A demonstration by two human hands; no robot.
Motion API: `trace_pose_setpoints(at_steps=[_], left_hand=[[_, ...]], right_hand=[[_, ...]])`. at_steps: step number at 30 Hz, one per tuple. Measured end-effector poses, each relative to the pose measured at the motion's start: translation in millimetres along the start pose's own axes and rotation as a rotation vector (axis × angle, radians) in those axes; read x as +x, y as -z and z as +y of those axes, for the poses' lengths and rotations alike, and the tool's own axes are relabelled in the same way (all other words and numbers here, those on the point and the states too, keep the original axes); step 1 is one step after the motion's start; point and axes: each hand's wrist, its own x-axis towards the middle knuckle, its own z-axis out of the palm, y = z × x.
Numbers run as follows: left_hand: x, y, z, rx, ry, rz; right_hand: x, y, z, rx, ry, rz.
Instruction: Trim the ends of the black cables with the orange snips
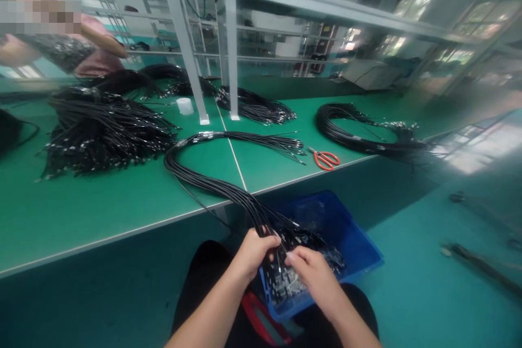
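Observation:
A bundle of thin black cables (204, 176) loops over the green table (122, 201) and hangs off its front edge into a blue plastic bin (350, 239) on my lap. My left hand (255, 253) is closed around the hanging cable ends just above the bin. My right hand (312, 272) pinches one cable end with a small metal fitting, over the bin's near side. The bin holds several small metal parts in clear bags.
Large piles of black cables (101, 130) lie at the left, with more coils (367, 136) at the right. Orange-handled scissors (326, 159) lie near the table edge. A white tape roll (185, 106) stands by the frame posts (232, 38). Another person (81, 49) sits at far left.

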Motion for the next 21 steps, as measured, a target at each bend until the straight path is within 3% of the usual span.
trace_pose_setpoints(at_steps=[3,11,17,21], left_hand=[[2.1,-3.2,-3.2,-0.007,-0.007,0.022],[3.7,-10.5,-8.6,-0.032,0.036,0.010],[16.3,-0.4,-6.3,-0.013,-0.011,0.077],[21.0,2.4,-2.7,0.008,0.003,0.015]], right_hand=[[-4.1,-0.9,1.3,-0.046,0.044,0.049],[-7.4,-4.6,12.4,0.000,-0.002,0.077],[-26.0,3.8,5.4,0.000,0.059,0.070],[-26.2,6.8,12.1,0.087,0.029,0.070]])
